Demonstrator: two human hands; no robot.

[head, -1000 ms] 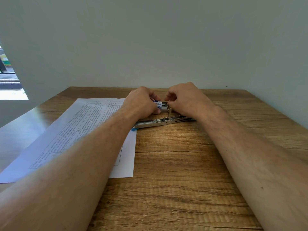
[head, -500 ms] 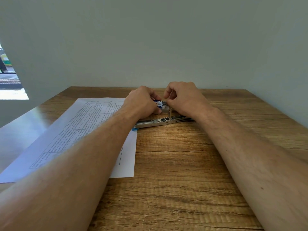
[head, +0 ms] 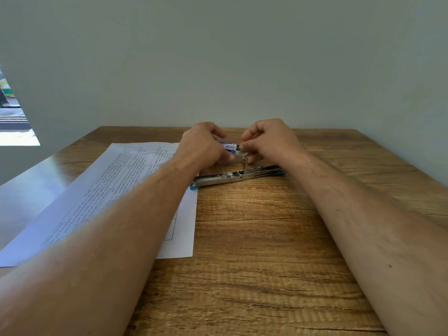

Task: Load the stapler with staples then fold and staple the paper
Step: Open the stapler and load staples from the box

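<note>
- I am curling my left hand (head: pixel 202 146) so its fingers are holding the small blue-and-white staple box (head: pixel 228 146).
- My right hand (head: pixel 271 141) fingers are pinching something small at the box's open end; what it is, I cannot tell.
- The opened stapler (head: pixel 232 177) is lying on the table (head: pixel 254 251) just below the fingers.
- The paper (head: pixel 116 180) is lying flat, left of the fingers.

Worktop (head: pixel 254 238): wood-grain surface, brown, with a satin sheen at the left edge. Stapler (head: pixel 232 177): bright polished metal with blue plastic ends. Paper (head: pixel 109 190): matt white, printed. Staple box (head: pixel 229 147): glossy printed card.
</note>
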